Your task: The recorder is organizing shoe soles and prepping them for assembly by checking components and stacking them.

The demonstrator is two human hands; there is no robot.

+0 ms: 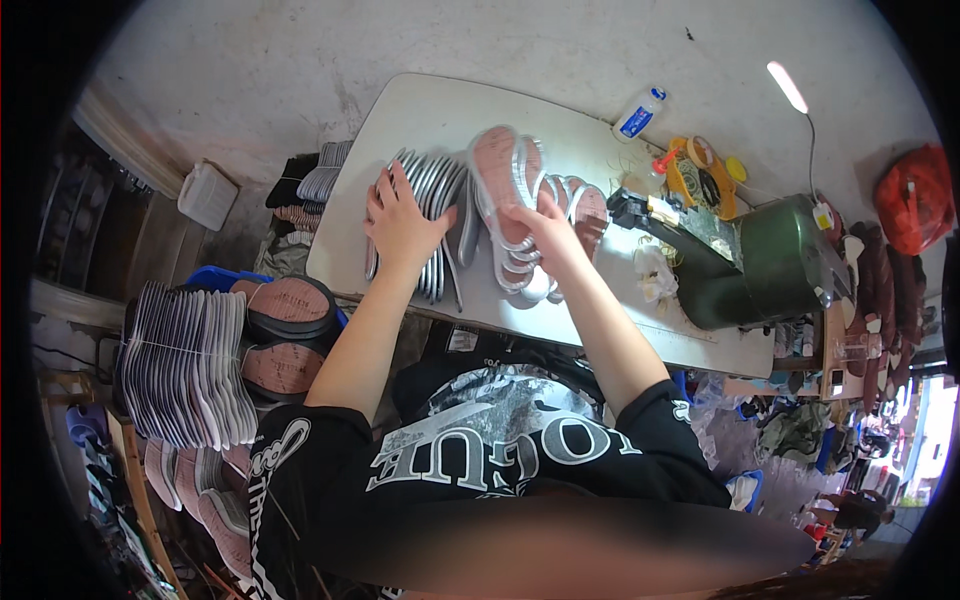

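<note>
My right hand (546, 236) is closed on a pink and white shoe sole (497, 170), its thumb lying on the pink face. Under and beside that sole, more pink-faced soles (590, 212) lie overlapping on the white table. To the left, a row of grey-white soles (436, 180) stands on edge, packed close together. Spread fingers of my left hand (400, 222) rest across this row, with the thumb near its right side. The undersides of both hands are hidden.
A dark green machine (760, 265) stands on the table's (430, 105) right side. Behind it are a yellow basket (690, 180), a bottle (640, 115) and a lit lamp (788, 87). At my left, a tied bundle of soles (190, 365) sits beside a blue bin (215, 276).
</note>
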